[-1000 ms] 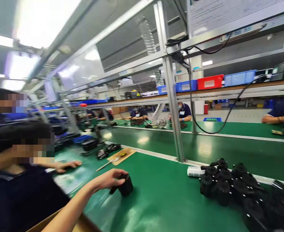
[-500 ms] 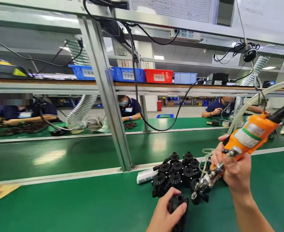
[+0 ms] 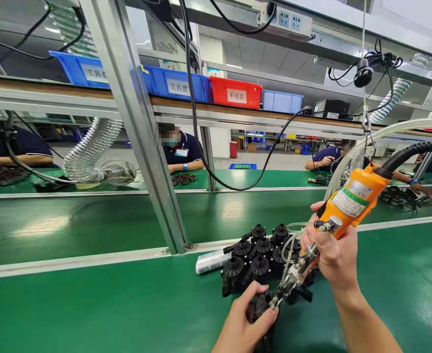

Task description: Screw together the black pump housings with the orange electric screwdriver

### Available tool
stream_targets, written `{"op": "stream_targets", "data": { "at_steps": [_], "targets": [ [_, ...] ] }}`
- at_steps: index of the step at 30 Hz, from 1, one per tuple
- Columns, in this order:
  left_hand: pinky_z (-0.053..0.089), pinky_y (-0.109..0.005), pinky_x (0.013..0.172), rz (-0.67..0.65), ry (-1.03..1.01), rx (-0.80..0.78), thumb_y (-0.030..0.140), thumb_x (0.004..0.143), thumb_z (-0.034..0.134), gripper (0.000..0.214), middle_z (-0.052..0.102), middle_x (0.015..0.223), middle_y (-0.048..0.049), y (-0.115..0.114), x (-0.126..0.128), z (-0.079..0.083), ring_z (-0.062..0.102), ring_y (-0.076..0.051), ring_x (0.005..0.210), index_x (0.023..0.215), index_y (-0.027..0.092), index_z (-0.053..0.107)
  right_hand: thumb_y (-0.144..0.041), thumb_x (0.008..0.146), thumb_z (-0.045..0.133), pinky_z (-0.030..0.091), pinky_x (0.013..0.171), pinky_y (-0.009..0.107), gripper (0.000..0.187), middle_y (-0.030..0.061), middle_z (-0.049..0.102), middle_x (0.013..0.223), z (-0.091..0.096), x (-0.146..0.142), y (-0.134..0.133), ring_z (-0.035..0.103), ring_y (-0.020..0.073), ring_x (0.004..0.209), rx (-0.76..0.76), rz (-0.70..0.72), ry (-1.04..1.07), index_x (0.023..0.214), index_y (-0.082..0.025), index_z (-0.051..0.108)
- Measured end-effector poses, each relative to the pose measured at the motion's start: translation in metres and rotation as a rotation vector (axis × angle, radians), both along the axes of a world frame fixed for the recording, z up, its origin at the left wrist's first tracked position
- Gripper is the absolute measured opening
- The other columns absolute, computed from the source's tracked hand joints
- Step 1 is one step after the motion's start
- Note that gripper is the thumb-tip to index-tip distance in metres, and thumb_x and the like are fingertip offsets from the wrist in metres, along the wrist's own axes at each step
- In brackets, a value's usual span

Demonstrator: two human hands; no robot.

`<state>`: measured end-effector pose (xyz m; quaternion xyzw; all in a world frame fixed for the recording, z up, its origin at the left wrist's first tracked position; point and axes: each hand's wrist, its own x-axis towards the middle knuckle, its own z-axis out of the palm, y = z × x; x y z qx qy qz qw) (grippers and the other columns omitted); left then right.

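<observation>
My right hand (image 3: 333, 255) is wrapped round an orange electric screwdriver (image 3: 355, 196) with a metal nozzle and thin clear tubes. Its body slants down to the left, and the tip meets the top of a black plastic pump housing (image 3: 263, 304). Around that housing my left hand (image 3: 247, 318) is closed, thumb at the near side and fingers on the far side, steadying it on the green bench. The housing's lower part is partly hidden by the hand. Just behind stand several similar black pump housings (image 3: 260, 264) in a tight group.
A clear-wrapped white item (image 3: 212, 261) lies left of the group. A metal post (image 3: 145, 147) rises from the bench's back edge (image 3: 90, 260). A black cable (image 3: 201, 147) hangs in a loop. Blue bins (image 3: 175, 86) and a red bin (image 3: 236, 93) line the shelf. Co-workers sit opposite.
The screwdriver has moved left and down, from above the neighbouring housings onto the housing in my left hand. The left hand keeps its hold. The camera view has shifted.
</observation>
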<state>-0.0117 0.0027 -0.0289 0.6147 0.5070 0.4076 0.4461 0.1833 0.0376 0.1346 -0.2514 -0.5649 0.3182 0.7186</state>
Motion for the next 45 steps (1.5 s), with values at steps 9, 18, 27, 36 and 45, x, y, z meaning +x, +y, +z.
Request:
{"op": "stream_targets", "data": {
  "at_steps": [9, 18, 27, 36, 45],
  "targets": [
    [0.039, -0.025, 0.063, 0.022, 0.02, 0.009, 0.049, 0.084, 0.076, 0.041, 0.056, 0.079, 0.003, -0.001, 0.001, -0.001, 0.046, -0.017, 0.071, 0.111, 0.019, 0.068, -0.037, 0.077, 0.087, 0.046, 0.051, 0.026, 0.05, -0.0051, 0.055, 0.074, 0.003, -0.003, -0.003, 0.05, 0.0105, 0.054, -0.029, 0.046, 0.062, 0.117, -0.024, 0.061],
    [0.046, -0.026, 0.071, -0.031, -0.058, 0.019, 0.048, 0.086, 0.075, 0.033, 0.063, 0.079, 0.0019, -0.005, 0.005, 0.012, 0.055, -0.019, 0.076, 0.104, 0.021, 0.067, -0.034, 0.067, 0.085, 0.045, 0.044, 0.022, 0.039, -0.0054, 0.053, 0.069, 0.009, -0.033, -0.01, 0.048, 0.0098, 0.051, -0.021, -0.091, -0.026, 0.094, -0.024, 0.058],
    [0.056, -0.03, 0.084, -0.008, -0.106, 0.055, 0.054, 0.086, 0.078, 0.045, 0.073, 0.083, -0.0003, -0.004, 0.005, 0.008, 0.067, -0.025, 0.089, 0.116, 0.021, 0.072, -0.033, 0.068, 0.082, 0.052, 0.049, 0.026, 0.04, -0.0091, 0.05, 0.057, 0.0, -0.047, -0.011, 0.05, 0.0121, 0.048, -0.075, -0.014, -0.073, 0.093, -0.025, 0.053],
    [0.055, -0.035, 0.087, -0.207, -0.05, -0.011, 0.057, 0.075, 0.086, 0.08, 0.071, 0.13, -0.0081, -0.003, -0.02, -0.01, 0.064, -0.028, 0.103, 0.143, 0.025, 0.059, -0.03, 0.067, 0.085, 0.043, 0.048, 0.023, 0.043, -0.0094, 0.05, 0.061, 0.004, -0.028, -0.004, 0.044, 0.0096, 0.05, -0.105, -0.07, -0.016, 0.1, -0.022, 0.058],
    [0.046, -0.043, 0.114, -0.327, -0.027, 0.035, 0.043, 0.061, 0.099, 0.108, 0.064, 0.146, -0.0104, -0.008, -0.009, -0.01, 0.06, -0.035, 0.13, 0.153, 0.027, 0.045, -0.05, 0.078, 0.089, 0.041, 0.046, 0.025, 0.057, -0.0044, 0.052, 0.074, 0.017, 0.042, -0.032, 0.046, 0.011, 0.051, -0.057, -0.025, 0.057, 0.121, -0.025, 0.062]
  ]
}}
